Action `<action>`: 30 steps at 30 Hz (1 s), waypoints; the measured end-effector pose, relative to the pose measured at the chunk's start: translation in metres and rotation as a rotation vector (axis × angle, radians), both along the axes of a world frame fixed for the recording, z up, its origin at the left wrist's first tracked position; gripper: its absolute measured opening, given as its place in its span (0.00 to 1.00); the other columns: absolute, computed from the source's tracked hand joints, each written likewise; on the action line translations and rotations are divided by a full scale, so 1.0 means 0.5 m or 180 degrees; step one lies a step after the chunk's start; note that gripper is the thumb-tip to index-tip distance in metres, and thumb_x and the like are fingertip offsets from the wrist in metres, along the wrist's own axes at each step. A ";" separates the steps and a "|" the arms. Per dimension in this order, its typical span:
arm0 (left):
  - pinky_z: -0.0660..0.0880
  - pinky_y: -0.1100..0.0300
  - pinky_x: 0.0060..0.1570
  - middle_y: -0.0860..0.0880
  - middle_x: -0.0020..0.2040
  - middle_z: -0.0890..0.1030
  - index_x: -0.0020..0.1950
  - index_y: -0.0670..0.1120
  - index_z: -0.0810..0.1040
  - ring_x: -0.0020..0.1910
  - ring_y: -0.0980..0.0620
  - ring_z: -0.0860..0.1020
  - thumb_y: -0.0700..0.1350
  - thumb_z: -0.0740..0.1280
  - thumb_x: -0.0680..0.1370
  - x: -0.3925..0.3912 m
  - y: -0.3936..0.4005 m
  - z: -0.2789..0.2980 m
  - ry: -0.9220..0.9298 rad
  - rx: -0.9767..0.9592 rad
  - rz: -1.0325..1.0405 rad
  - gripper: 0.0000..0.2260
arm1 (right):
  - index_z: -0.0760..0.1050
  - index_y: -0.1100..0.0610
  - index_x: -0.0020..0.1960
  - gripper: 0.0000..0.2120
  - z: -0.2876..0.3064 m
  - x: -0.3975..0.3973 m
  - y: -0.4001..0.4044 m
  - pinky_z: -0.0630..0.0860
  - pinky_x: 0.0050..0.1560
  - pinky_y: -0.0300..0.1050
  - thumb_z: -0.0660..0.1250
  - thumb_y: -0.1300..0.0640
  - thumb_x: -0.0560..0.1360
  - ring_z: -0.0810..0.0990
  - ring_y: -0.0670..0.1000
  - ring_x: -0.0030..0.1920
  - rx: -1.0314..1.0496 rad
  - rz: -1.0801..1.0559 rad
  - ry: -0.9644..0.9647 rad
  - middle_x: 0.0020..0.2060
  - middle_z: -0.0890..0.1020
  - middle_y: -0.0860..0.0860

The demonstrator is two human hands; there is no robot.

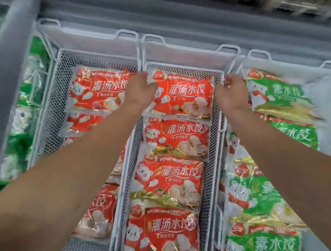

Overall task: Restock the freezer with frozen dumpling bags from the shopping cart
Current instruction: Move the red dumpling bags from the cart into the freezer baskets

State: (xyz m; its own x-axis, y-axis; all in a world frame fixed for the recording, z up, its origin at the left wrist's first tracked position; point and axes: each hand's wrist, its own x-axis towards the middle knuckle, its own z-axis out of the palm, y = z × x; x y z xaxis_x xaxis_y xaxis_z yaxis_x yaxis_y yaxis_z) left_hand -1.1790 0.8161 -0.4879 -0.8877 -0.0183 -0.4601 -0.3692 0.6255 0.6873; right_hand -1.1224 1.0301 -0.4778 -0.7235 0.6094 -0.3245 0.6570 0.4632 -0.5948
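Note:
A red dumpling bag lies at the far end of the middle white wire basket, on top of a row of similar red bags. My left hand grips the bag's far left corner. My right hand is closed at the bag's far right edge, beside the basket rim; its fingertips are hidden. Both forearms reach forward over the freezer.
The left wire basket holds more red bags. The right basket holds green dumpling bags. Blurred green packs lie at the far left. The freezer's grey rim runs along the back.

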 end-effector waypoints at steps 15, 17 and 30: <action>0.68 0.49 0.70 0.45 0.71 0.74 0.74 0.44 0.70 0.68 0.45 0.73 0.50 0.66 0.80 0.376 -0.122 0.224 0.0141 0.0046 -0.0261 0.24 | 0.70 0.58 0.71 0.22 0.204 0.327 -0.134 0.71 0.66 0.49 0.65 0.52 0.78 0.73 0.58 0.67 0.0036 0.1698 0.0022 0.68 0.75 0.56; 0.67 0.49 0.70 0.46 0.71 0.75 0.73 0.44 0.71 0.69 0.45 0.73 0.50 0.66 0.80 0.450 -0.135 0.253 0.0199 -0.0043 -0.0256 0.23 | 0.71 0.57 0.70 0.21 0.228 0.385 -0.152 0.73 0.62 0.49 0.65 0.52 0.78 0.77 0.57 0.62 0.0090 0.1882 0.0084 0.65 0.77 0.56; 0.71 0.51 0.67 0.45 0.67 0.78 0.71 0.44 0.74 0.66 0.46 0.76 0.52 0.70 0.75 0.955 -0.222 0.361 0.0387 -0.0185 0.0806 0.26 | 0.65 0.57 0.74 0.27 0.316 0.744 -0.254 0.67 0.68 0.50 0.63 0.50 0.78 0.68 0.59 0.71 0.0244 0.3146 0.0157 0.72 0.69 0.57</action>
State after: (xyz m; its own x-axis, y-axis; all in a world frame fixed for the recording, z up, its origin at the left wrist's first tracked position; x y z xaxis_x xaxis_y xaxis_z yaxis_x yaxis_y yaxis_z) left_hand -0.7013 0.7052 -0.3073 -0.9001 -0.2696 -0.3423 -0.4357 0.5634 0.7019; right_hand -0.7503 0.9030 -0.3198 -0.9292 -0.2572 -0.2652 -0.0703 0.8278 -0.5567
